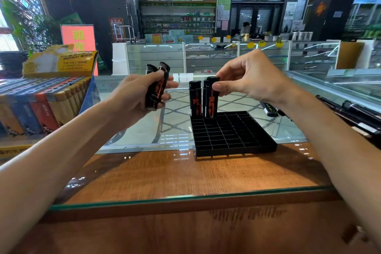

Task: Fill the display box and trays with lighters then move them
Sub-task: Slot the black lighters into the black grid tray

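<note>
Lighters [195, 98], black with red print, stand upright in the far left corner of the black grid tray [237, 140], and that tray sits on the glass counter [165, 171], a little right of the middle. Now look at the right hand [247, 76]: thumb and curled fingers pinch the top of the held lighter [211, 103], upright, just beside the standing ones, its base down at the tray's far row. Whether it is seated in a slot I cannot tell from here. Over on the other side, the left hand [142, 90] is raised above the counter, left of the tray and apart from it, fingers wrapped round a small bunch of lighters [156, 86] of the same kind, two tops poking out above the knuckles. Most of the tray's slots are bare. At the far left a display box [41, 105] leans back, packed with rows of blue, red and yellow lighters. Along the right edge loose black lighters [354, 111] lie flat on the glass
</note>
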`<action>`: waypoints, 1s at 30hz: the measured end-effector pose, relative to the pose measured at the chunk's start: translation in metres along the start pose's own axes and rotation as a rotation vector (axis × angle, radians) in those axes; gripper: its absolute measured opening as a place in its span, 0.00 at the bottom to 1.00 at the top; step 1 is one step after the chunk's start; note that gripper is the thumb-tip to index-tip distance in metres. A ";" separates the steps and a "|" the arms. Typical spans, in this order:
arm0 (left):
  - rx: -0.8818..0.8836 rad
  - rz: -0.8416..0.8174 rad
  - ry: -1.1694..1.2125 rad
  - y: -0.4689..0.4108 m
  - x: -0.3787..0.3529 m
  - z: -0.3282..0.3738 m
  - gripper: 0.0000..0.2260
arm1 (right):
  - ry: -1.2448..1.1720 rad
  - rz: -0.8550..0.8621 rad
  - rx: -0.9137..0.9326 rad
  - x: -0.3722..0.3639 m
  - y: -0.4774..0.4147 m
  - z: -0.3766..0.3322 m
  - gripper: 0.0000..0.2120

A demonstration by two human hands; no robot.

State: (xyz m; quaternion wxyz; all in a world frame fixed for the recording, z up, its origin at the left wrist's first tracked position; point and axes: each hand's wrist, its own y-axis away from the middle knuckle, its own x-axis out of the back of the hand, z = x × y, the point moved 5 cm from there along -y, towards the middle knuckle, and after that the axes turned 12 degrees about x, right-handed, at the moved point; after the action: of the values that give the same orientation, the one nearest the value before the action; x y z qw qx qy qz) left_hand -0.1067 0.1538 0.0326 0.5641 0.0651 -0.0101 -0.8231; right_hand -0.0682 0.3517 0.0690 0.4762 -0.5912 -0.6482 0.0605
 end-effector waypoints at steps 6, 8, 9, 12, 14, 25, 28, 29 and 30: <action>-0.140 -0.171 -0.060 0.008 -0.011 0.009 0.14 | 0.062 0.028 0.014 -0.001 0.000 0.001 0.08; -0.144 -0.223 -0.063 0.009 -0.014 0.008 0.14 | 0.066 0.034 0.023 -0.001 0.000 0.002 0.07; -0.140 -0.242 -0.059 0.010 -0.015 0.007 0.15 | 0.067 0.035 0.024 -0.001 0.000 0.002 0.07; -0.128 -0.270 -0.058 0.009 -0.017 0.006 0.16 | 0.069 0.038 0.027 -0.003 0.000 0.002 0.08; -0.127 -0.273 -0.061 0.009 -0.017 0.006 0.15 | 0.077 0.036 0.027 -0.003 0.000 0.002 0.07; -0.125 -0.312 -0.095 0.009 -0.018 0.002 0.15 | 0.110 -0.003 -0.025 -0.006 0.002 0.006 0.14; -0.117 -0.369 -0.104 0.010 -0.021 0.002 0.14 | 0.099 0.014 -0.044 -0.005 0.003 0.008 0.15; -0.114 -0.396 -0.105 0.010 -0.023 0.002 0.14 | 0.103 0.018 -0.049 -0.005 0.003 0.008 0.15; -0.115 -0.428 -0.107 0.011 -0.024 0.001 0.15 | 0.107 0.022 -0.054 -0.004 0.003 0.009 0.14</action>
State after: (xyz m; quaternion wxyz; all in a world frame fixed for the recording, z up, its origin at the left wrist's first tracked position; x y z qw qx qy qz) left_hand -0.0880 0.1721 0.0373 0.3780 -0.0101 0.0210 -0.9255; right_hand -0.0728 0.3534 0.0596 0.4934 -0.6133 -0.6166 0.0166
